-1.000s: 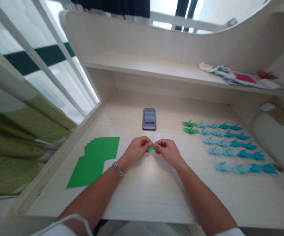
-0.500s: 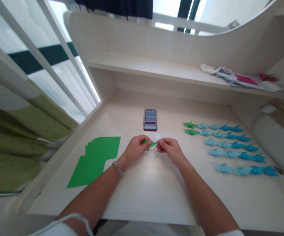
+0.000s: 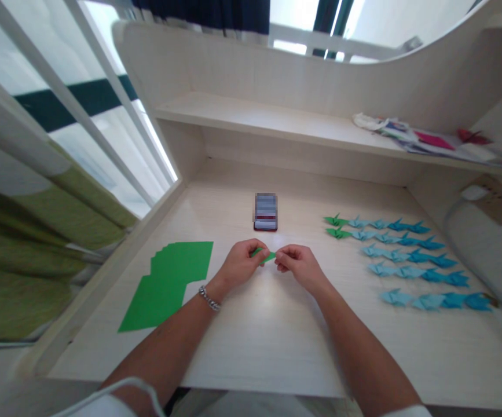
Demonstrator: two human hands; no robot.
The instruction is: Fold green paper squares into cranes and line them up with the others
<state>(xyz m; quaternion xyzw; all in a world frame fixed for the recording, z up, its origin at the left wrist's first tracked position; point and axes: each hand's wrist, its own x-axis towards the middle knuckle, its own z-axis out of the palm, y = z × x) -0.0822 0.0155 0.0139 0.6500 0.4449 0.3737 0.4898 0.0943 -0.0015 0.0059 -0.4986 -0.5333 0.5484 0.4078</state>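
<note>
A small piece of folded green paper (image 3: pixel 270 257) is held between my two hands above the middle of the desk. My left hand (image 3: pixel 245 258), with a chain bracelet (image 3: pixel 209 298) at its wrist, pinches the paper's left part between thumb and fingers. At the pointed right end, the thumb and fingertips of my right hand (image 3: pixel 296 260) are closed on the tip. Part of the paper is hidden behind my left fingers. Overlapping green paper sheets (image 3: pixel 168 284) lie flat to the left of my left forearm.
Past my hands lies a phone (image 3: pixel 266 212). To the right are rows of folded paper cranes: green cranes (image 3: pixel 337 233) and light and darker blue cranes (image 3: pixel 433 258). Papers (image 3: pixel 433 140) rest on the shelf (image 3: pixel 255 119) at the back. A cable (image 3: pixel 448 223) runs along the right wall.
The right hand has shifted very slightly left along the paper, covering more of its tip. My left hand stays nearly still, still gripping the paper.
</note>
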